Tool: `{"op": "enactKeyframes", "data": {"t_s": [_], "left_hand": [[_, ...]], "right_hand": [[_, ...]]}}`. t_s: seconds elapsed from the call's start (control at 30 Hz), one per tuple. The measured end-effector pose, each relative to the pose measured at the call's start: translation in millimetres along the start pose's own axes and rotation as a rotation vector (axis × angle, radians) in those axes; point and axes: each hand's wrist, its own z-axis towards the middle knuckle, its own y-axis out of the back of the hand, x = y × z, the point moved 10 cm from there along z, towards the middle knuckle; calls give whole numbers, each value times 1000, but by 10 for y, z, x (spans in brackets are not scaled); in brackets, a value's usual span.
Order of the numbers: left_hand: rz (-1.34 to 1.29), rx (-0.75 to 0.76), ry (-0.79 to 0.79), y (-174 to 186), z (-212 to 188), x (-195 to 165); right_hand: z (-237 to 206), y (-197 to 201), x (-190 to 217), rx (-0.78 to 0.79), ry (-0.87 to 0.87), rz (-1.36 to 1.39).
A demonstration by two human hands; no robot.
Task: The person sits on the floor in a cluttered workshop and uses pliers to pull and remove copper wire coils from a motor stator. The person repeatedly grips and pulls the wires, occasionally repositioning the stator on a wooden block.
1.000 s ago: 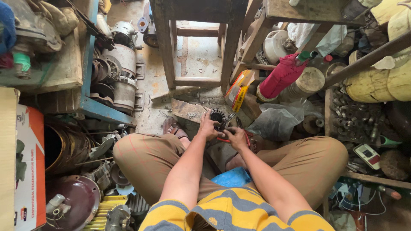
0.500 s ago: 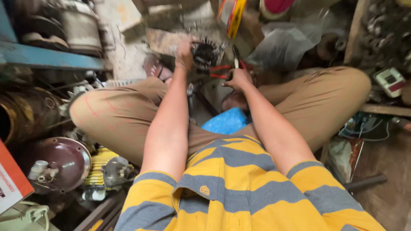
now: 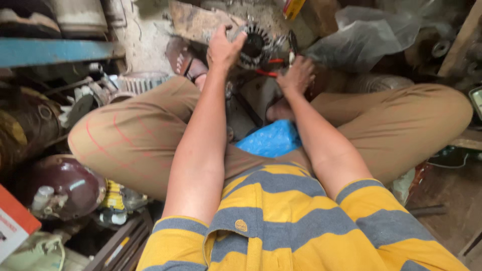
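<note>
Your left hand (image 3: 224,48) is closed over the left edge of the round, dark motor stator (image 3: 255,46), fingers curled on its rim and pinning it to the floor between your feet. Your right hand (image 3: 297,75) sits just right of the stator, clenched around red-handled pliers (image 3: 275,61) whose jaws point at the stator's toothed ring. Just left of the stator lies your sandalled foot (image 3: 188,64). Nearer you than the stator, a blue cloth (image 3: 271,140) rests in your lap between your crossed legs in tan trousers (image 3: 135,135). Right of the stator lies a crumpled clear plastic bag (image 3: 361,37). Far left of it, a blue shelf edge (image 3: 55,51) runs across, and well below that sits a maroon domed housing (image 3: 70,185).
</note>
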Motion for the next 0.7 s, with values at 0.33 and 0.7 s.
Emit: {"op": "enactKeyframes", "data": {"t_s": [0.33,0.7], "left_hand": [[166,103,216,-164,31,58],[-158,-59,98,-214,185,-30]], "right_hand": [[307,-176,-226,297,-9,146],[-393,6,-157,209,496,-332]]}}
